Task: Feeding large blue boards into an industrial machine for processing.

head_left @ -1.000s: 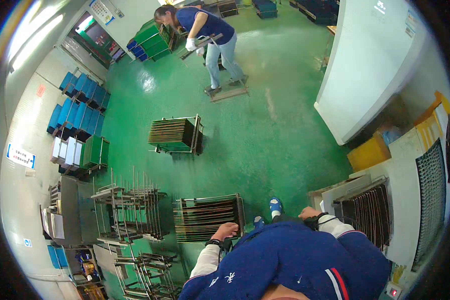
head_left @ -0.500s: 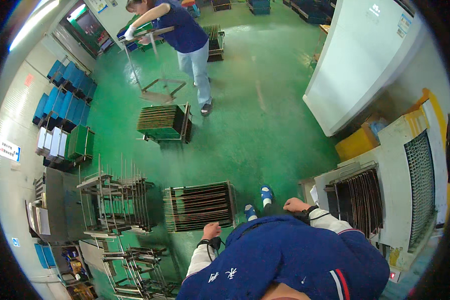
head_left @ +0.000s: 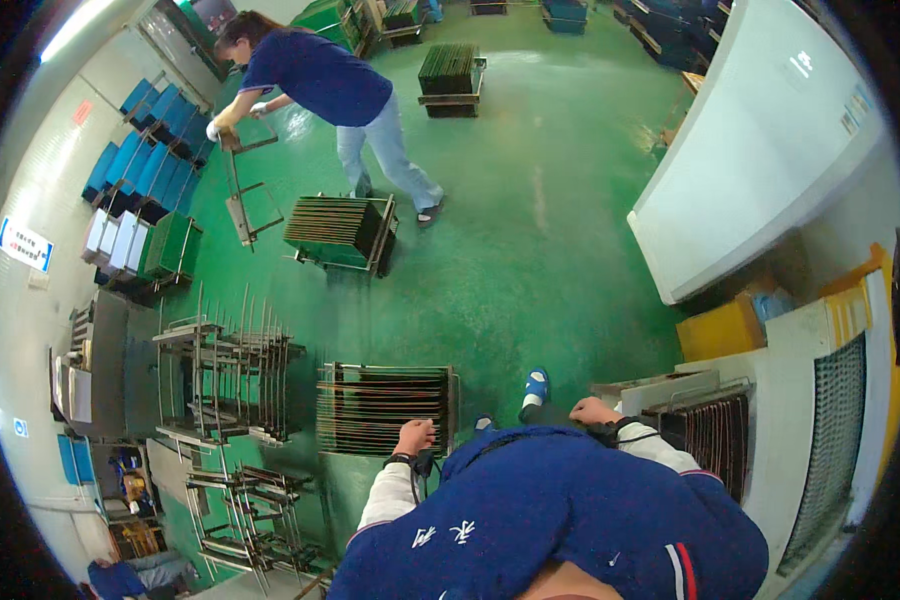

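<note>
My left hand [head_left: 416, 436] hangs in front of my body with its fingers curled, and nothing shows in it. In the picture it overlaps the near right end of a metal rack [head_left: 452, 400] on the floor, filled with a row of thin dark panels [head_left: 380, 405]; I cannot tell whether they touch. My right hand [head_left: 595, 411], also loosely curled with nothing seen in it, is held out to the right. Nearest to it is the white machine, where another row of dark panels [head_left: 720, 440] stands in its opening.
A co-worker [head_left: 320, 80] holds a metal frame [head_left: 242, 205] beside a second panel rack [head_left: 335, 232]. Stacked bare metal racks [head_left: 225, 375] stand at left. Blue bins [head_left: 160, 150] line the left wall. A white cabinet [head_left: 740, 150] and yellow box [head_left: 720, 325] stand at right.
The co-worker has leaned over to the left and swung the metal frame lower and leftward. I have stepped, and the floor rack now lies closer below my left hand. Both hands stay curled.
</note>
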`<state>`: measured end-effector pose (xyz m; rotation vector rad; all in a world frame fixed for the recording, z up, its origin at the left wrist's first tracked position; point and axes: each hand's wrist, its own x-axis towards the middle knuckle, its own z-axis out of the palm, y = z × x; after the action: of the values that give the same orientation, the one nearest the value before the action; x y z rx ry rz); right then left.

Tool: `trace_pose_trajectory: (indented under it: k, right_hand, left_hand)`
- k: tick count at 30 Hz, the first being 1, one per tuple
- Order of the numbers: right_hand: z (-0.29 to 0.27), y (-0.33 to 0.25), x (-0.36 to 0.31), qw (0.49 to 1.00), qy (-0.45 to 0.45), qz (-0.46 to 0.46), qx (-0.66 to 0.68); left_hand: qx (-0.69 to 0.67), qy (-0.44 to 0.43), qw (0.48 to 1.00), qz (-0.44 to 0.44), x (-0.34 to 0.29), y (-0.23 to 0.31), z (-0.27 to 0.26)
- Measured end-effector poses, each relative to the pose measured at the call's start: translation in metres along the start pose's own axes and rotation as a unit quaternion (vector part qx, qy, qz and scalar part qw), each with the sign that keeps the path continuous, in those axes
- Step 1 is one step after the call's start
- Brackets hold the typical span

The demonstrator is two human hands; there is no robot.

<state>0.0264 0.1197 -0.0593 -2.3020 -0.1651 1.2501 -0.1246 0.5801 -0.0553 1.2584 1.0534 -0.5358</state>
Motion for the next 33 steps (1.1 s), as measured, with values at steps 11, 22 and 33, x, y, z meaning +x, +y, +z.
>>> trace_pose_trajectory:
  k: [11, 22, 33]
  right_hand:
    - [-0.096, 0.048, 0.048, 1.0, -0.003, 0.008, 0.005]
    - [-0.088, 0.048, 0.067, 0.996, -0.039, 0.051, 0.069]
    - [-0.136, -0.012, 0.108, 0.996, -0.049, 0.069, 0.003]
  left_hand:
    - [0.015, 0.035, 0.997, 0.069, 0.016, 0.085, 0.086]
    - [0.026, 0.049, 0.998, 0.01, 0.025, 0.084, 0.078]
    - [0.102, 0.045, 0.993, 0.044, 0.131, 0.152, 0.024]
